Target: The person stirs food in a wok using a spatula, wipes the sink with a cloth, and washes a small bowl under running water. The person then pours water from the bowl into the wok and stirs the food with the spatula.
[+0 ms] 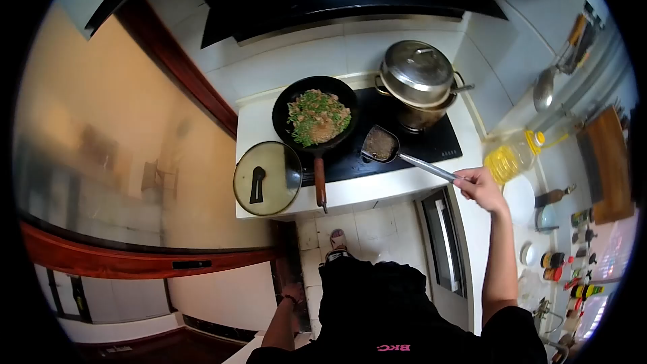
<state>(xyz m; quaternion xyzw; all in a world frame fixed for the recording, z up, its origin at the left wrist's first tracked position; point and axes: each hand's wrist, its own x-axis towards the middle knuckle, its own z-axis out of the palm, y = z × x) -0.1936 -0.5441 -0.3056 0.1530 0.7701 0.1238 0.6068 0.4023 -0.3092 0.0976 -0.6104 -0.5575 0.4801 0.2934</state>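
My right hand is closed around the metal handle of a wok spatula. The spatula's blade is over the front of the black cooktop, with brown matter on it that I cannot make out. Left of the blade, a black frying pan holds chopped green pieces mixed with brownish bits; its wooden handle points towards me. A glass lid with a black grip lies on the counter beside the pan. Low at my side hangs my left hand, its fingers too small and dark to read.
A lidded metal pot stands on the back right of the cooktop. An oil bottle, bowls and seasoning jars line the right counter. Overhead is a black range hood; a sliding door stands at left.
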